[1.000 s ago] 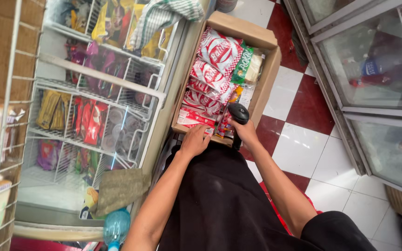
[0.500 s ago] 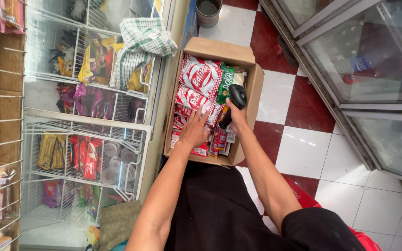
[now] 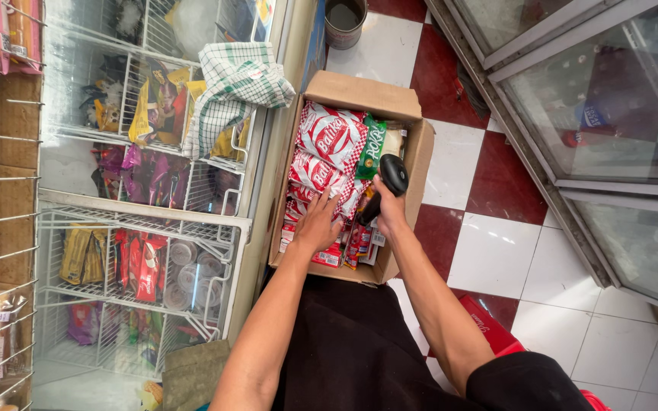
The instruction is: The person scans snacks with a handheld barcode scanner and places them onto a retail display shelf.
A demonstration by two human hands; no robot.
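Observation:
An open cardboard box (image 3: 419,156) stands on the floor in front of me, packed with red-and-white snack packets (image 3: 329,141) and one green packet (image 3: 373,148). My left hand (image 3: 318,225) lies flat, fingers spread, on the red packets in the near part of the box. My right hand (image 3: 388,215) grips a black handheld barcode scanner (image 3: 387,183), its head over the packets near the box's right wall.
A glass-door chiller (image 3: 146,205) with wire shelves of packets stands on the left, a checked cloth (image 3: 234,87) draped on its door. A dark bucket (image 3: 344,21) sits beyond the box. Glass display doors (image 3: 611,129) line the right. Red-and-white floor tiles; a red crate (image 3: 489,327) by my right arm.
The view has drawn closer over the box. My left hand has moved from the box's near edge onto the packets inside. The right hand still holds the scanner over the box.

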